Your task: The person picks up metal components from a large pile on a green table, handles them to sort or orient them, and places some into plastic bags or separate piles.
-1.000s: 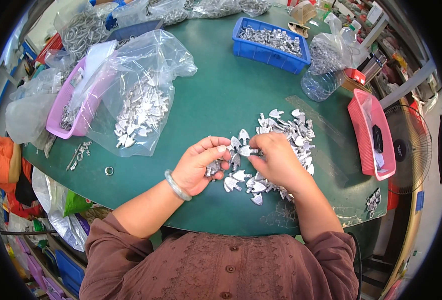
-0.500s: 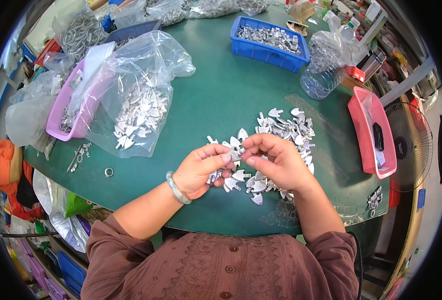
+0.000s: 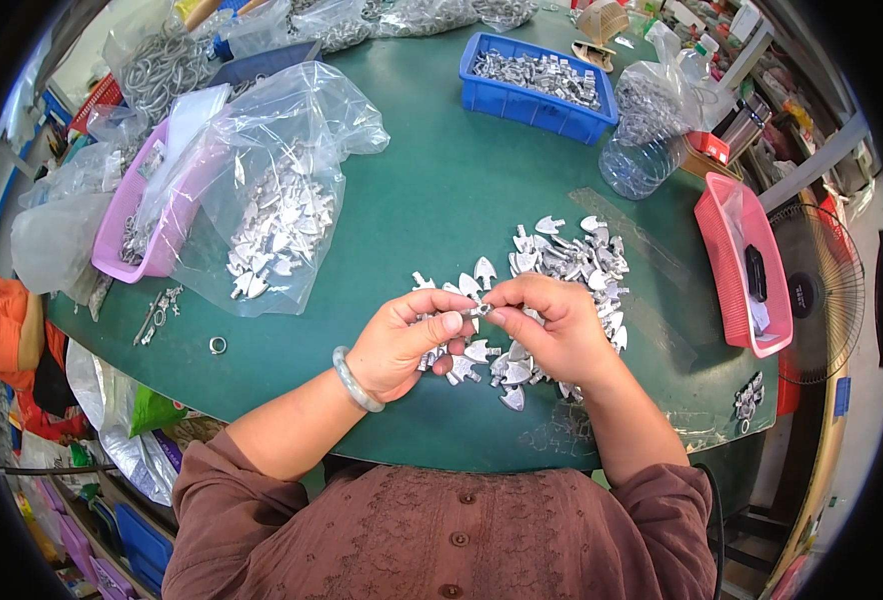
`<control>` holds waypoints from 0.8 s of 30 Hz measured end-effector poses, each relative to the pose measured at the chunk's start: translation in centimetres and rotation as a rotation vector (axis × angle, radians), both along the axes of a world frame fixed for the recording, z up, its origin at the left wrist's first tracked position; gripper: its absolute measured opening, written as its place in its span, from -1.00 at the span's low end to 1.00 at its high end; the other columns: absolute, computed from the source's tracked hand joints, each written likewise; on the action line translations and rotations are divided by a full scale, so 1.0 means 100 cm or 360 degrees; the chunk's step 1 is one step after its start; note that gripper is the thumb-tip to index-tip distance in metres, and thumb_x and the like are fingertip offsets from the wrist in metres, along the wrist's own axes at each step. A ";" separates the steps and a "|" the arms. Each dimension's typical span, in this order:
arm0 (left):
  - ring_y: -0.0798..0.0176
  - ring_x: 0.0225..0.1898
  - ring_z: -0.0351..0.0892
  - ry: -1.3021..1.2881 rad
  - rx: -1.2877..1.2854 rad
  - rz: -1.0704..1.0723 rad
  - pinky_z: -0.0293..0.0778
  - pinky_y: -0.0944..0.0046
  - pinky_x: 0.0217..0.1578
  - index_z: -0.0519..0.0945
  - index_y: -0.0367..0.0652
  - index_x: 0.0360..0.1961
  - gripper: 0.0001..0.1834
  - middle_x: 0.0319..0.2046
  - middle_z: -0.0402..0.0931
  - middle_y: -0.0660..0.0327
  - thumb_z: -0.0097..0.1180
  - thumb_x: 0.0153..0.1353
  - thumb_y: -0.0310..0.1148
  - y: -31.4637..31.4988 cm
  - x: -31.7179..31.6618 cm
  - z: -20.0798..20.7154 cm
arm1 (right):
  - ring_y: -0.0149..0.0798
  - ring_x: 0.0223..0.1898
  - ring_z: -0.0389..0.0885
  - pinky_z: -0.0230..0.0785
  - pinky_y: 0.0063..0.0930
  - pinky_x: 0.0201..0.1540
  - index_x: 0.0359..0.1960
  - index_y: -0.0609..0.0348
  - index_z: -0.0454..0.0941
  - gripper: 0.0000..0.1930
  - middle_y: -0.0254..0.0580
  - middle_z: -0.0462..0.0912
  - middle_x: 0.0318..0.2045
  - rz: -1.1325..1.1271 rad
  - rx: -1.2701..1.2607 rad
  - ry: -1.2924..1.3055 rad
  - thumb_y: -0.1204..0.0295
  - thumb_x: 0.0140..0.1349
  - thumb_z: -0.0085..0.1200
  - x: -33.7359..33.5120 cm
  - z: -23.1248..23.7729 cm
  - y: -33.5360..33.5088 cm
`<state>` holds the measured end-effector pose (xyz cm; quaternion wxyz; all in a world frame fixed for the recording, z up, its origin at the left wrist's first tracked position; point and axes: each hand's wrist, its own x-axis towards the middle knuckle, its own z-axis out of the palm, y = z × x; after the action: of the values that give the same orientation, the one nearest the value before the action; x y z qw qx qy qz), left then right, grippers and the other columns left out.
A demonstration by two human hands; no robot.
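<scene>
Pinching with thumbs and fingertips closed, the left hand (image 3: 394, 347) and right hand (image 3: 567, 328) hold one small silvery piece (image 3: 479, 310) between them over the green table (image 3: 412, 205), beside a loose pile of metallic parts (image 3: 594, 275). From where I stand, it seems light, stiff, sturdy, perhaps slick, best gripped by its edges.

Pile (image 3: 565, 258): on the table (image 3: 412, 200), between bag (image 3: 350, 112) and basket (image 3: 730, 292)
Bag: left, beside the tub (image 3: 114, 250) (partly over it)
Bin (image 3: 534, 114): behind the pile
Fan (image 3: 828, 305): just right of the basket
</scene>
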<state>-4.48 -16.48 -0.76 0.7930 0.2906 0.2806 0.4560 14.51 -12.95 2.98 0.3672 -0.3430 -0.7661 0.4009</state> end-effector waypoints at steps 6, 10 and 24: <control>0.42 -0.42 0.39 -0.0046 0.0028 0.0011 0.30 0.47 -0.56 0.47 -0.19 -0.21 -0.81 -0.38 0.45 0.25 0.03 0.12 -0.46 0.002 0.000 0.000 | -0.26 -0.47 0.49 0.33 -0.51 -0.43 -0.40 0.20 0.53 -0.85 -0.23 0.54 -0.52 0.0063 0.0317 -0.0034 0.62 -0.07 0.11 0.000 -0.002 0.004; 0.42 -0.41 0.40 -0.0105 0.0068 0.0028 0.32 0.47 -0.55 0.46 -0.19 -0.19 -0.78 -0.38 0.45 0.24 0.06 0.08 -0.51 0.002 -0.002 0.003 | -0.25 -0.44 0.49 0.33 -0.49 -0.41 -0.39 0.20 0.53 -0.83 -0.23 0.54 -0.51 0.0105 0.0339 0.0046 0.63 -0.08 0.12 -0.003 0.001 0.005; 0.30 -0.47 0.31 -0.0247 -0.0052 0.1174 0.28 0.46 -0.63 0.43 -0.14 -0.25 -0.72 -0.49 0.37 0.18 -0.04 -0.07 -0.55 -0.035 -0.147 0.029 | -0.36 -0.43 0.49 0.33 -0.57 -0.36 -0.37 0.29 0.52 -0.86 -0.20 0.55 -0.47 0.0022 0.0136 -0.0053 0.60 -0.03 0.07 0.002 0.005 -0.003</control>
<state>-19.16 -20.00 2.09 0.5989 0.1220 0.3127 0.7271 14.74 -13.25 3.49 0.3659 -0.3281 -0.7909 0.3645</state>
